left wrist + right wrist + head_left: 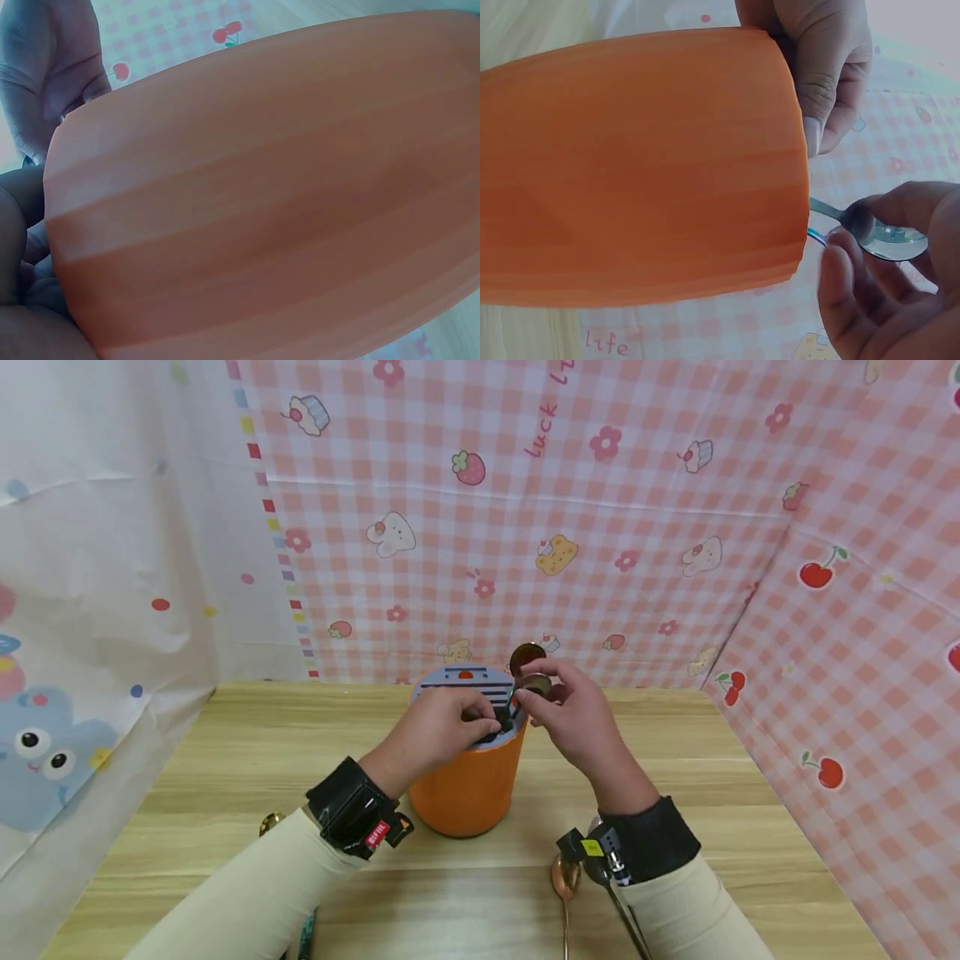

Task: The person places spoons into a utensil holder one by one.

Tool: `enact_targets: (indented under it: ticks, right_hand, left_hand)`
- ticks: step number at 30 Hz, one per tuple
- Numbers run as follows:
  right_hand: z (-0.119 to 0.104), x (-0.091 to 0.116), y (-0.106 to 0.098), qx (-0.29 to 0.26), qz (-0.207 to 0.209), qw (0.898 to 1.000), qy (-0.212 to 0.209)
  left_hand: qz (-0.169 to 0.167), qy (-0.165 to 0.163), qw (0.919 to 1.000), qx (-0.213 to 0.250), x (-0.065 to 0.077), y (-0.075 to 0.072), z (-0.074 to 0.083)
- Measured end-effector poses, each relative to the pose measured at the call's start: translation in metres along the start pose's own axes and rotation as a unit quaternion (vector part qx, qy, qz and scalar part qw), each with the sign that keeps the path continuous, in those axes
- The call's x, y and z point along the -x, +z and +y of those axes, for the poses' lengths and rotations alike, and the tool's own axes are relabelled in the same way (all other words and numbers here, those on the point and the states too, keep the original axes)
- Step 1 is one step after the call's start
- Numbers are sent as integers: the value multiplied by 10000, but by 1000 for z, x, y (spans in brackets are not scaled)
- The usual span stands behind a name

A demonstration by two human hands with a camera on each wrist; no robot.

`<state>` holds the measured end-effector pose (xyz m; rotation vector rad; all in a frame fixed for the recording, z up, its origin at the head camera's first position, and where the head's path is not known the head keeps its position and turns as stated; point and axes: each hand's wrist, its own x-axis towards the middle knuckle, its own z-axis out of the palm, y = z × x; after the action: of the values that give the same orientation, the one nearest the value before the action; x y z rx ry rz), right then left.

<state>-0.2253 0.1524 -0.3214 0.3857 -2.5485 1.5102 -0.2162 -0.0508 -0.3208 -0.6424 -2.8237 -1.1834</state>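
An orange ribbed holder [463,793] with a grey slotted top [444,680] stands upright on the table. Beside it my right hand [576,720] pinches a silver spoon [894,241] near its bowl, fingers curled round it; the spoon's handle runs down toward the slots at the right of the top. Just behind that spoon shows the dark round bowl of another spoon [525,655]. My left hand [438,720] reaches over the front of the top, thumb and fingers bent close to the handle's lower end. I cannot tell whether they grip it.
A copper spoon [566,878] lies at the front right, with a dark long-handled spoon [600,870] partly under the right wrist. By the left forearm, a gold spoon bowl [269,822] and a teal handle [307,933] peek out. Patterned cloth walls [465,568] surround the wooden table [225,752].
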Motion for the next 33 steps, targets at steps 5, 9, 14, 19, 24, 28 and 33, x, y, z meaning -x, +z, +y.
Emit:
enact_targets:
  ticks: [5,9,14,19,24,28,33]
  right_hand:
    - [-4,3,-2,95,390,9991,-105]
    - [-9,7,-2,-114,549,9983,-173]
    - [-15,9,1,-491,689,9959,-328]
    - [-18,12,8,-698,448,9956,-443]
    - [-23,18,20,-608,66,9964,-588]
    - [-30,24,30,-460,-285,9962,-678]
    - [-39,30,47,-628,-850,9906,-868]
  left_hand:
    - [-20,-70,9997,248,1,1,-1]
    - [21,5,9992,394,3,2,-1]
    - [64,273,9976,635,9,0,1]
    - [30,228,9959,874,20,-9,4]
    - [184,162,9983,537,36,-23,3]
    - [280,175,9990,296,51,-31,-3]
    - [230,49,9996,142,72,-36,-16]
